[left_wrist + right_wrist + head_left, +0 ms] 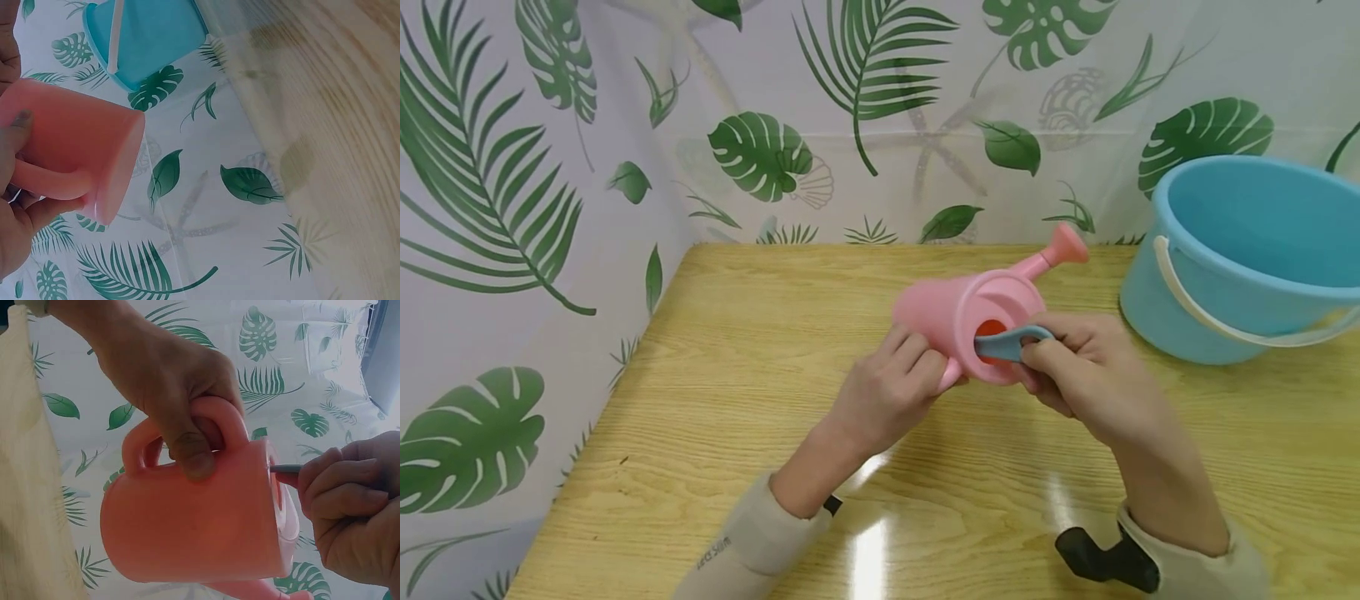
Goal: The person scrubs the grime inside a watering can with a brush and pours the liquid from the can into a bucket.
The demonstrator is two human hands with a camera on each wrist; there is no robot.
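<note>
A pink watering can [928, 308] is held tilted above the table, its round opening toward the right hand and its spout pointing up and right. My left hand [891, 387] grips the can's handle; in the right wrist view the left thumb lies on the can's side [187, 531]. My right hand [1093, 375] pinches the looped end of a blue-grey handle [1003, 344], whose other end is inside the opening. Something orange-red [992, 327] shows within the can around it. In the left wrist view the can [75, 131] hides the blue handle.
A large light-blue bucket [1202, 300] with a white carrying handle [1195, 310] stands on the wooden table [737, 350] at the right. A leaf-patterned sheet [925, 167] hangs behind the table and along its left side.
</note>
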